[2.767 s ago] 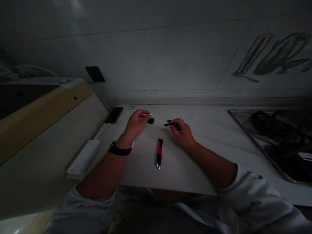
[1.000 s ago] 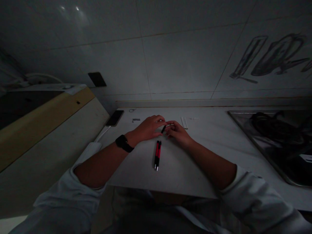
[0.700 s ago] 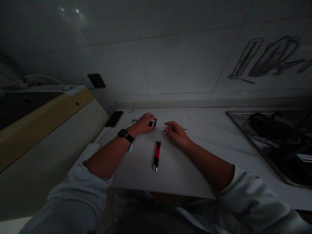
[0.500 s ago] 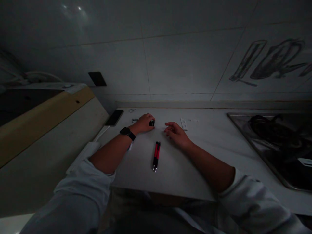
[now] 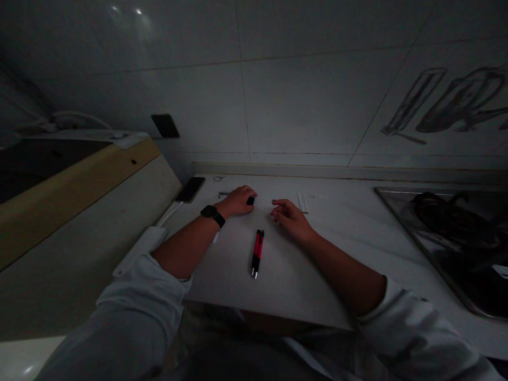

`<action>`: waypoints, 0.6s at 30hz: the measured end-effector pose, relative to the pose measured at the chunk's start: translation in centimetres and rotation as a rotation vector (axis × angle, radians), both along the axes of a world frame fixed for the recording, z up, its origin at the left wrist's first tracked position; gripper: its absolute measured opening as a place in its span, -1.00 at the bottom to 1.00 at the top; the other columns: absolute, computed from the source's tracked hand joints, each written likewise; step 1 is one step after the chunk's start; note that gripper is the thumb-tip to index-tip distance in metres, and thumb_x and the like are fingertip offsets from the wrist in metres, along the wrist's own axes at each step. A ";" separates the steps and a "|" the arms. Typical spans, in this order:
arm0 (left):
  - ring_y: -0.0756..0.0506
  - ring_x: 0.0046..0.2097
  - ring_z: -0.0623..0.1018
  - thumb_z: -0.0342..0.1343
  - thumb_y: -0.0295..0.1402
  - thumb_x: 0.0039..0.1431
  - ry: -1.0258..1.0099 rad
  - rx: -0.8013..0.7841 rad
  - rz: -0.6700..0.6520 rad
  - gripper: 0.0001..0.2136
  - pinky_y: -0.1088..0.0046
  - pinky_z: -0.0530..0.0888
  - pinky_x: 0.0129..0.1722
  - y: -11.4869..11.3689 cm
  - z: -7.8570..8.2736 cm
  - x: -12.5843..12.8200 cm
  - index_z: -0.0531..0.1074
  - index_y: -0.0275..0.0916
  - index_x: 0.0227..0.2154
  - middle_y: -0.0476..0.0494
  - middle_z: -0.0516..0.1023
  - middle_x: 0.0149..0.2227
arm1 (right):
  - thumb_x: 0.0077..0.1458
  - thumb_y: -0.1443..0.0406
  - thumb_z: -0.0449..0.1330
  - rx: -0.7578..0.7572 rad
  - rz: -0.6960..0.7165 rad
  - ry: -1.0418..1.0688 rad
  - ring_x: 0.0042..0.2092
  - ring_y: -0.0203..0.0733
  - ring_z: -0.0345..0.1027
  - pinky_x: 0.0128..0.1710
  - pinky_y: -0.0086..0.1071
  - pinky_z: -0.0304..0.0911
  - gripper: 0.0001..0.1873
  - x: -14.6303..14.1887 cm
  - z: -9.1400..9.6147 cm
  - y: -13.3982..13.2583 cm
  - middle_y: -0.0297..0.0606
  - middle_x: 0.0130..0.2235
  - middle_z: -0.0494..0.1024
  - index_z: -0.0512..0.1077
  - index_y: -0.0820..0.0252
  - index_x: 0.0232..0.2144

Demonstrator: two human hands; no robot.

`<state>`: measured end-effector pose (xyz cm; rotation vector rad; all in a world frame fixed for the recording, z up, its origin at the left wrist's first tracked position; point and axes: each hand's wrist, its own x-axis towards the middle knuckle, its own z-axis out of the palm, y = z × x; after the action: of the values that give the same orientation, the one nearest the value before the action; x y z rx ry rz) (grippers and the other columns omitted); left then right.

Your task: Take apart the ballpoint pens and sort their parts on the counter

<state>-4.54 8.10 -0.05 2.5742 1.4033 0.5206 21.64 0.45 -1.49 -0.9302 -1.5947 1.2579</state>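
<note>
My left hand (image 5: 240, 201), with a black watch at its wrist, is closed around a small black piece (image 5: 250, 200) by the thumb and fingers; its exact kind is too dark to tell. Across a short gap, my right hand (image 5: 289, 216) hovers over the counter with loosely curled, parted fingers. A tiny dark spot shows at its index fingertip, too small to name. Two red and black pens (image 5: 257, 254) lie side by side nearer my body, silver tips towards me. Several thin white sticks (image 5: 302, 202) lie just right of my right hand. Small dark parts (image 5: 224, 193) sit in a row beyond my left wrist.
A phone (image 5: 191, 189) lies at the counter's back left, near a white power strip (image 5: 141, 251). Tiny clear pieces (image 5: 318, 197) and a small ring-shaped thing (image 5: 218, 179) lie towards the wall. At right is a metal-rimmed hob (image 5: 413, 238); a slanted cabinet (image 5: 99, 227) stands at left.
The whole view has shifted slightly, so everything appears a little further right. Both hands keep nearly the same pose, and the pens lie as before.
</note>
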 end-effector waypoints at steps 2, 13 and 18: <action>-0.24 0.13 0.50 0.24 -0.42 0.03 0.003 0.035 -0.017 -0.55 0.14 0.44 0.18 -0.4 0.7 0.2 0.51 -0.18 0.05 -0.25 0.50 0.08 | 0.14 0.13 0.24 0.023 -0.013 -0.028 -0.28 -0.22 0.46 -0.27 -0.32 0.36 -0.59 0.1 -0.1 0.1 -0.29 -0.19 0.53 0.37 0.07 0.02; -0.13 0.13 0.50 0.14 -0.44 0.30 -0.486 0.196 0.004 -0.79 0.23 0.47 0.18 -8.7 5.8 4.5 0.50 -0.17 -0.04 -0.17 0.51 0.03 | 0.29 0.31 0.14 0.577 0.406 -0.625 -0.11 -0.12 0.47 -0.03 -0.26 0.30 -0.76 0.3 2.5 -2.9 -0.18 -0.13 0.62 0.59 0.10 -0.09; -0.09 -0.08 0.55 0.12 -0.47 0.29 -0.569 0.133 0.065 -0.84 0.31 0.55 -0.05 -9.3 3.0 4.3 0.53 -0.19 -0.13 -0.15 0.53 -0.09 | 0.26 0.30 0.18 0.568 0.328 -0.810 -0.20 -0.15 0.44 -0.16 -0.33 0.23 -0.82 0.0 3.1 -3.3 -0.20 -0.21 0.62 0.58 0.15 -0.18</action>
<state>-0.26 -1.22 2.95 2.2040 1.2735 1.2706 21.65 -2.88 1.62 -0.8623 -2.6427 0.5402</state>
